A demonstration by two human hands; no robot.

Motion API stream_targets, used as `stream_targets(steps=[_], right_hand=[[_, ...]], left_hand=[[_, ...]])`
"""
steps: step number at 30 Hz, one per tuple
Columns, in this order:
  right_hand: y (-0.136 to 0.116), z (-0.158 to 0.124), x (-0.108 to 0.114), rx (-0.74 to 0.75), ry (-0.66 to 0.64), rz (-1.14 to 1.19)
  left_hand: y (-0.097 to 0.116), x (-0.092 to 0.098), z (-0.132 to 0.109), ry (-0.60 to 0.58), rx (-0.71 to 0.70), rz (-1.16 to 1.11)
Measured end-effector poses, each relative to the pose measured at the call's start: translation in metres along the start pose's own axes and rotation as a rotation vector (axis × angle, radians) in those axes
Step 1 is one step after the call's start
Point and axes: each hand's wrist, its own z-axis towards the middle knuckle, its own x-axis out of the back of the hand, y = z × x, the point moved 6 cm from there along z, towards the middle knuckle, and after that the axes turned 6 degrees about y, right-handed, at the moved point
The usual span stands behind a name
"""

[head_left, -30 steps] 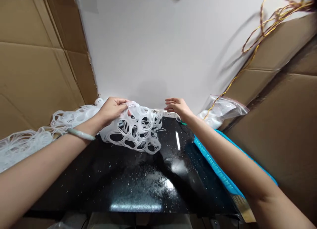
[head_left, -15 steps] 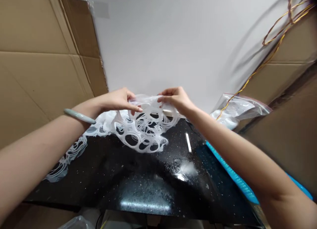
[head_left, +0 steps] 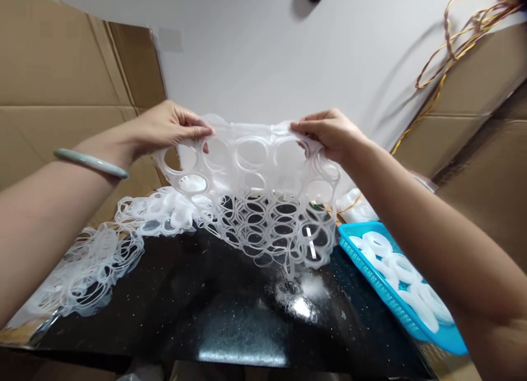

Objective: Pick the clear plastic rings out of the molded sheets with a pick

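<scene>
Head view: perforated sheet (head_left: 267, 172), translucent and full of round holes, is up in the air above the black desk (head_left: 181, 309), lower edge hanging slack. Left hand (head_left: 175, 127): grip pinched on the upper edge, thumb in front. Right hand (head_left: 331, 131): grip pinched on the same edge at the other end.

Done, by appearance: sheet is lifted and spread between the hands; flat white pieces (head_left: 420, 309), some ring-shaped, lie in the blue basket (head_left: 376, 279) at right; similar holed webbing (head_left: 162, 211) and a looser tangle (head_left: 96, 271) lie at left.

Left: sheet in hand is not yet set down. Lower holes read open against the desk; upper ones cannot be judged against the pale wall (head_left: 263, 62). Total count: cannot tell, forearm covers part of basket.
</scene>
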Motion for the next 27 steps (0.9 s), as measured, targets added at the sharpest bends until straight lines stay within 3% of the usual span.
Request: stream_targets(steps=[3,6,8,9,10,11,13,15,18,20,27], right_hand=[[0.034,-0.014,-0.014,-0.208,-0.041,0.165],[0.064,-0.029,-0.031,-0.332,0.001,0.321],[0.078,-0.038,-0.042,-0.390,0.034,0.405],[0.082,-0.042,-0.048,-0.415,0.037,0.440],[0.084,-0.045,-0.054,-0.434,0.028,0.472],[0.084,-0.047,-0.060,-0.442,0.011,0.502],[0.081,-0.050,-0.069,-0.417,-0.028,0.542],[0.078,-0.049,-0.073,-0.362,-0.046,0.527],[0.078,-0.044,-0.068,-0.279,-0.017,0.413],[0.081,-0.042,-0.062,-0.245,0.011,0.343],[0.090,-0.042,-0.063,-0.291,-0.028,0.420]], left_hand=[[-0.014,-0.030,-0.002,0.021,-0.012,0.115],[-0.011,-0.060,-0.016,0.237,-0.075,0.239],[-0.001,-0.080,-0.034,0.359,-0.069,0.154],[0.004,-0.092,-0.043,0.351,-0.025,0.038],[0.008,-0.109,-0.050,0.242,0.027,-0.118],[0.015,-0.129,-0.056,0.048,0.055,-0.276],[0.029,-0.152,-0.065,-0.140,0.085,-0.471],[0.034,-0.156,-0.066,-0.153,0.116,-0.549],[0.028,-0.146,-0.061,-0.106,0.166,-0.584],[0.022,-0.139,-0.060,-0.138,0.184,-0.619],[0.003,-0.136,-0.065,-0.199,0.261,-0.784]])
